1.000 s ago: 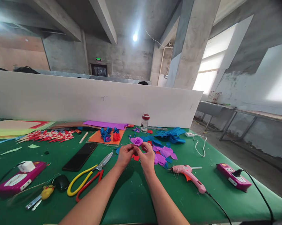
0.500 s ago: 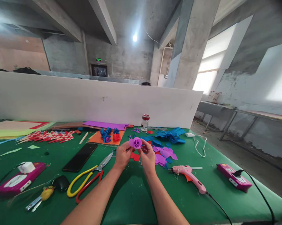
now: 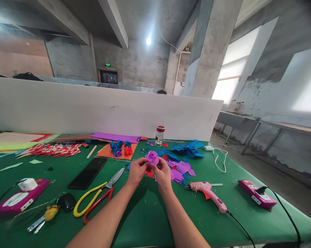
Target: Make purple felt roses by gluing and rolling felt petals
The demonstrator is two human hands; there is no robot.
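Observation:
A purple paper flower (image 3: 152, 157) is held up between my two hands above the table, its spiral centre facing up toward me. My left hand (image 3: 137, 171) pinches it from the left, and my right hand (image 3: 163, 173) grips it from the right, thumbs close together beneath the petals. Behind and right of my right hand lie loose purple paper petals (image 3: 183, 167). A few red paper pieces (image 3: 149, 173) show between my hands. Blue crepe-like paper (image 3: 190, 150) is heaped further back. What the fingertips press under the flower is hidden.
Scissors (image 3: 107, 186) and a black phone (image 3: 88, 173) lie left of my arms. A pink glue gun (image 3: 208, 193) and a purple power strip (image 3: 257, 194) lie right. Finished paper flowers (image 3: 116, 148) sit on an orange sheet (image 3: 106, 151). A glass jar (image 3: 159, 137) stands before the white board (image 3: 134, 112).
The purple flower has turned in my fingers and shifted slightly right, with its face more upward. My left hand has moved a little to the right, nearer my right hand.

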